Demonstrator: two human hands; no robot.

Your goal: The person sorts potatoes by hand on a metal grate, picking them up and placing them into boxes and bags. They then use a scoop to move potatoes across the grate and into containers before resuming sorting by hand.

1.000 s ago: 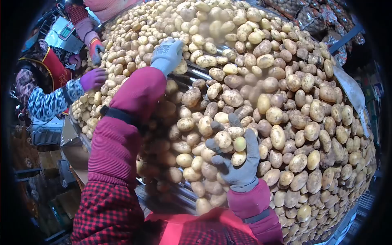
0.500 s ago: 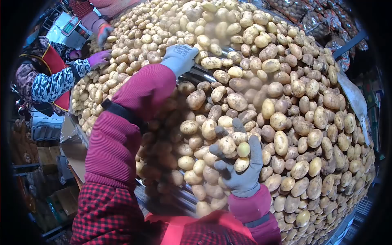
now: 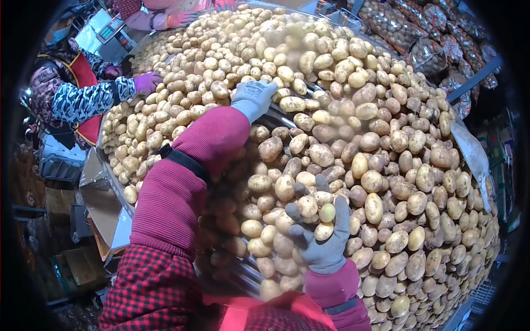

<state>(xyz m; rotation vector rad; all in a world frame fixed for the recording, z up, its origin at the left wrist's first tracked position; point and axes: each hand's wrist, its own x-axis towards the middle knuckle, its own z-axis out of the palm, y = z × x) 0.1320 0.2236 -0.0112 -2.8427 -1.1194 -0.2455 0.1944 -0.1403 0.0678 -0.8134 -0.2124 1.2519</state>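
My right hand [image 3: 326, 251], in a grey glove, lies palm up low on the heap. Three small potatoes [image 3: 307, 207] rest in it with the fingers curled around them; one looks greenish. Farther up, my left hand [image 3: 254, 100], in a light grey glove, reaches over the pile with its back towards me. Its fingers are bent down and partly hidden, beside shiny metal bars [image 3: 280, 117] that show between the potatoes. What they hold, if anything, is out of sight. Loose potatoes [image 3: 414, 179] surround both hands, some with dirt on their skins.
A co-worker's purple glove [image 3: 147, 83] touches the heap's left edge. Another person's pink-gloved hand [image 3: 182, 20] is at the far edge. Filled net bags [image 3: 389, 25] lie at the back right. Cardboard [image 3: 102, 207] stands at the left; a white sack [image 3: 472, 151] hangs at the right rim.
The view has shifted slightly. The far person's hand has moved from the potatoes back to the far edge, and a second hand shows there. My hands keep nearly the same poses.
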